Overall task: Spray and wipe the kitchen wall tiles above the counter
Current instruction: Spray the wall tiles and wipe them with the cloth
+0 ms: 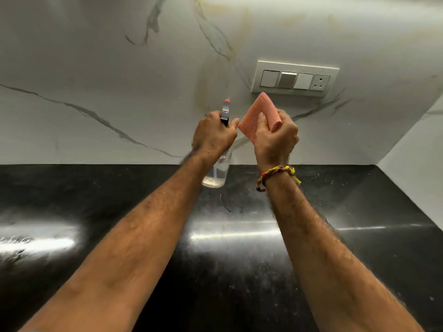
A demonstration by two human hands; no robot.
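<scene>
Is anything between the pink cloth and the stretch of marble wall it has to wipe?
Nothing visible blocks it. The right hand grips the folded pink cloth in front of the white marble-veined wall tiles. The white switch plate is mounted just above the cloth, and the clear spray bottle in the left hand is beside it.

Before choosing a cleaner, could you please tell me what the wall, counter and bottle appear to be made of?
Wall: likely marble-look tile or stone, white with grey veins and a soft sheen. Counter: probably polished black granite, speckled, with bright reflections. Spray bottle: clear plastic, apparently; liquid shows through.
</scene>
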